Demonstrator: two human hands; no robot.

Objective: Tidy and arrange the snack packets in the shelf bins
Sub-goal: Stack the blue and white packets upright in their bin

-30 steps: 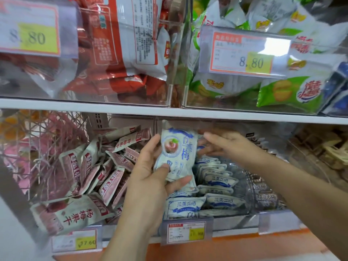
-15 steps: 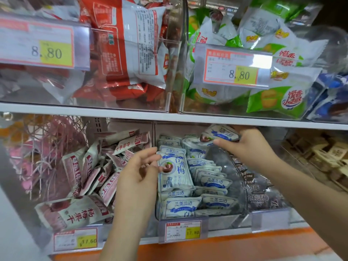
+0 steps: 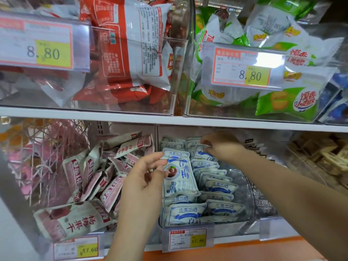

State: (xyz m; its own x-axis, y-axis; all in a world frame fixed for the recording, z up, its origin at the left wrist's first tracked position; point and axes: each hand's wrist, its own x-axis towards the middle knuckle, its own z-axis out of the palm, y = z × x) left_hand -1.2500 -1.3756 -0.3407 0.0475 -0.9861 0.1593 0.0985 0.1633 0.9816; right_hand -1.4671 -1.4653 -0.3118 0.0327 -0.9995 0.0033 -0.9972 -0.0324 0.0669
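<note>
The middle clear bin (image 3: 250, 213) on the lower shelf holds rows of blue-and-white packets (image 3: 218, 186). One larger blue-and-white packet (image 3: 179, 178) stands upright at the left of the rows. My left hand (image 3: 144, 178) hovers just left of it, fingers loosely spread and holding nothing. My right hand (image 3: 223, 146) reaches to the back of the bin, and its fingertips pinch the top of a blue-and-white packet (image 3: 202, 153) in the rear row.
The left bin holds a loose heap of red-and-white packets (image 3: 82, 221). Dark packets (image 3: 263, 203) fill the bin to the right. The shelf board (image 3: 169, 120) hangs low overhead, with bins of red packets (image 3: 130, 53) and green packets (image 3: 286, 100) above it. Price tags (image 3: 188, 240) line the front edge.
My left hand let go of the upright packet and drew slightly left. My right hand lowered its packet from up near the shelf board into the rear row.
</note>
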